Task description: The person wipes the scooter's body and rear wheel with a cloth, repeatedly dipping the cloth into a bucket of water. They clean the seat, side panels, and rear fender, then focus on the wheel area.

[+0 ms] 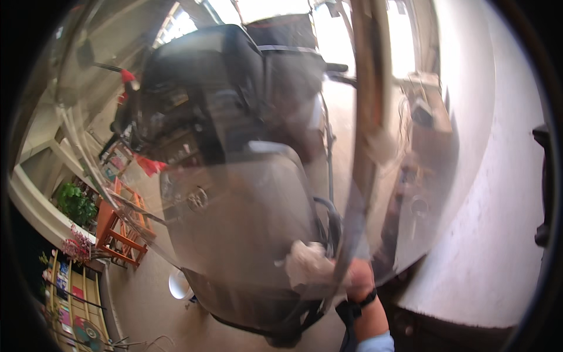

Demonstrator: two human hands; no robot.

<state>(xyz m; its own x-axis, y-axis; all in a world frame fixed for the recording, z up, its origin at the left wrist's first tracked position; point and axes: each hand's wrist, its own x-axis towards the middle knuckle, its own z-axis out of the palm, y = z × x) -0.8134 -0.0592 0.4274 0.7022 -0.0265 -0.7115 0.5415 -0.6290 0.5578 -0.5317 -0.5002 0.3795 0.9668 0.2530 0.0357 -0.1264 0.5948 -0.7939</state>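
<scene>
My right hand [359, 273] reaches in from the lower right, with a dark band at the wrist and a light blue sleeve. It is closed around what looks like a crumpled pale cloth [308, 264], though motion blur and reflections hide the fingers. The cloth lies at a large curved clear plastic panel [246, 246]; whether it touches the panel cannot be told. Through the panel show a brown-grey padded seat or cover [233, 198] and a black padded backrest [193, 66] of a vehicle. My left hand is out of view.
A brown upright post [369, 88] crosses the right side. Beyond it stand a cardboard box [429, 105] and a curved white surface [488, 211]. At left are an orange wooden chair [125, 233], a green plant [74, 204], a white bucket [179, 285], a shelf rack [79, 281] and a fan [88, 332].
</scene>
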